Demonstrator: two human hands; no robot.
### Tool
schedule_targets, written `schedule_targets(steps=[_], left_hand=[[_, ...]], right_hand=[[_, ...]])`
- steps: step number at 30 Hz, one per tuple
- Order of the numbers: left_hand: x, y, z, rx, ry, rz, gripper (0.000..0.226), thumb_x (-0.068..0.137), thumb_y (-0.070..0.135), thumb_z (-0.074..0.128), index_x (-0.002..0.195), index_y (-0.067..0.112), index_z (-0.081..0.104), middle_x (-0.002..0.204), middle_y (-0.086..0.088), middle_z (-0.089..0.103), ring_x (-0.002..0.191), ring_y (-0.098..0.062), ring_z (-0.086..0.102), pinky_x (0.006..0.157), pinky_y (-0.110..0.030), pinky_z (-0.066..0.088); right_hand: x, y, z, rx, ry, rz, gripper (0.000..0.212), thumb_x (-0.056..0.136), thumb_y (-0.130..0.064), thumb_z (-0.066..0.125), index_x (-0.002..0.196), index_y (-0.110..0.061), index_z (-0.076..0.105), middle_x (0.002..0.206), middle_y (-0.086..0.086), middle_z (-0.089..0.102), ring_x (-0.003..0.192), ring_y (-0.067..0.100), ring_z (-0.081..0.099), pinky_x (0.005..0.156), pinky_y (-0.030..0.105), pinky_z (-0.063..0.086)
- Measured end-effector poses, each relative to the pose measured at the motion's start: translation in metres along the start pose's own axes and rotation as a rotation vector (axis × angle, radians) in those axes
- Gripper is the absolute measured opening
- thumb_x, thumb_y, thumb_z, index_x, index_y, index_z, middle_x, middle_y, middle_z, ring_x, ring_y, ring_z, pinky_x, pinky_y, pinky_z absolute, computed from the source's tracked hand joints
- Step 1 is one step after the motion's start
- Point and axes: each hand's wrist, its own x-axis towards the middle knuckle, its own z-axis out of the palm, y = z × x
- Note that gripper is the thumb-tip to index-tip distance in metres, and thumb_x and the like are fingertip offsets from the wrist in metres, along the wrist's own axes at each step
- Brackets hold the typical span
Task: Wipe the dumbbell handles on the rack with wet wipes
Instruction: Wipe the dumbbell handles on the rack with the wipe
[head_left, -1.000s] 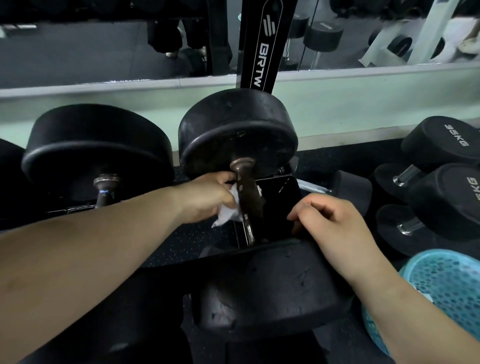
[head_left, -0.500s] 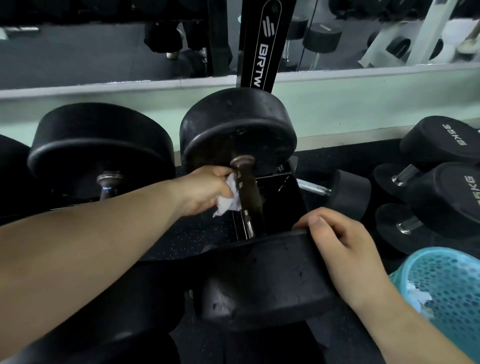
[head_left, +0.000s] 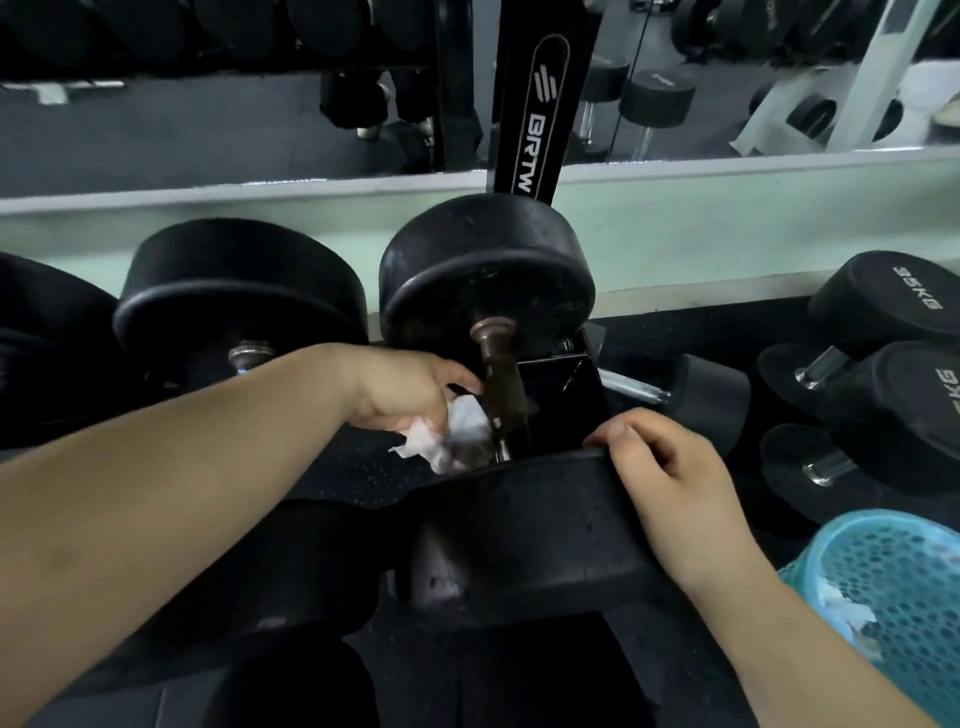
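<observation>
Head view: left hand (head_left: 402, 389) presses wipe (head_left: 452, 434) against dumbbell handle (head_left: 501, 387).

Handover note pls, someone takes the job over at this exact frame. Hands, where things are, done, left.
Left hand: grips a crumpled wet wipe against the lower part of the middle dumbbell's handle.
Right hand: fingers curled over the top edge of that dumbbell's near head, steadying it.
Blue basket: lower right, with crumpled wipes inside.
Done: this handle is mid-wipe. Which other handles are done cannot be told.
Left: finish this handle, then likely the neighbouring handle to the left and any others not wiped.
</observation>
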Motion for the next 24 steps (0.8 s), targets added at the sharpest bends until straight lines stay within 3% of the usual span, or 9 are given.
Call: schedule_targets(steps=[3, 6, 10, 13, 16, 19, 21, 24], left_hand=[[-0.03, 0.003, -0.001, 0.257, 0.243, 0.139, 0.035, 0.081, -0.012, 0.048, 0.095, 0.021, 0.051, 0.085, -0.004, 0.054, 0.081, -0.018, 0.05, 0.067, -0.027, 0.04], [-0.064, -0.005, 0.001, 0.159, 0.37, 0.263, 0.031, 0.082, -0.006, 0.052, 0.081, 0.025, 0.049, 0.077, 0.001, 0.057, 0.072, -0.012, 0.049, 0.066, -0.024, 0.037], [-0.103, -0.025, 0.013, -0.11, 0.561, 0.417, 0.028, 0.08, -0.006, 0.056, 0.074, 0.021, 0.058, 0.079, 0.006, 0.068, 0.074, -0.006, 0.06, 0.064, -0.013, 0.045], [-0.12, -0.046, 0.024, -0.195, 0.761, 0.456, 0.023, 0.078, -0.001, 0.062, 0.074, 0.022, 0.066, 0.08, 0.011, 0.071, 0.075, 0.004, 0.062, 0.065, -0.005, 0.045], [-0.135, -0.066, 0.029, -0.179, 0.999, 0.424, 0.022, 0.075, 0.007, 0.067, 0.069, 0.028, 0.066, 0.075, 0.009, 0.069, 0.067, 0.008, 0.06, 0.058, -0.002, 0.042], [-0.147, -0.083, 0.034, -0.089, 1.156, 0.382, 0.021, 0.073, 0.019, 0.069, 0.071, 0.038, 0.061, 0.079, 0.016, 0.065, 0.08, 0.013, 0.056, 0.064, 0.002, 0.039], [-0.151, -0.096, 0.038, -0.051, 1.219, 0.395, 0.016, 0.072, 0.032, 0.068, 0.076, 0.044, 0.059, 0.083, 0.028, 0.063, 0.087, 0.018, 0.051, 0.07, 0.004, 0.036], [-0.152, -0.118, 0.038, 0.021, 1.347, 0.386, 0.01, 0.07, 0.054, 0.054, 0.078, 0.049, 0.055, 0.09, 0.04, 0.056, 0.091, 0.014, 0.051, 0.073, 0.002, 0.036]], right_hand=[[0.004, -0.003, 0.0, -0.059, -0.026, -0.012, 0.02, 0.084, -0.019, 0.047, 0.072, -0.03, 0.06, 0.075, -0.005, 0.065, 0.075, 0.004, 0.057, 0.063, 0.009, 0.039], [0.014, -0.022, 0.005, -0.119, -0.074, -0.089, 0.022, 0.082, -0.02, 0.056, 0.082, -0.041, 0.048, 0.09, -0.018, 0.059, 0.091, 0.004, 0.057, 0.077, 0.016, 0.041], [0.031, -0.072, 0.033, -0.057, -0.455, -0.132, 0.04, 0.077, -0.033, 0.063, 0.108, -0.042, 0.039, 0.107, -0.026, 0.049, 0.102, -0.009, 0.048, 0.084, 0.013, 0.041], [0.04, -0.098, 0.065, -0.071, -0.703, -0.145, 0.038, 0.077, -0.028, 0.066, 0.106, -0.039, 0.044, 0.104, -0.019, 0.056, 0.098, -0.001, 0.057, 0.089, 0.021, 0.047], [0.039, -0.109, 0.093, -0.111, -0.797, -0.191, 0.023, 0.077, -0.021, 0.068, 0.093, -0.031, 0.055, 0.092, -0.011, 0.062, 0.085, 0.007, 0.062, 0.077, 0.019, 0.05], [0.033, -0.111, 0.117, -0.077, -0.97, -0.179, 0.015, 0.08, -0.011, 0.065, 0.078, -0.024, 0.058, 0.069, -0.011, 0.062, 0.063, 0.0, 0.057, 0.057, 0.015, 0.048], [0.034, -0.108, 0.13, -0.03, -0.994, -0.119, 0.014, 0.081, -0.006, 0.061, 0.071, -0.014, 0.056, 0.059, -0.007, 0.054, 0.055, 0.0, 0.051, 0.053, 0.014, 0.043], [0.05, -0.106, 0.139, -0.083, -0.784, -0.06, 0.006, 0.081, -0.005, 0.056, 0.084, 0.0, 0.058, 0.074, 0.009, 0.048, 0.07, 0.017, 0.047, 0.064, 0.028, 0.039]])
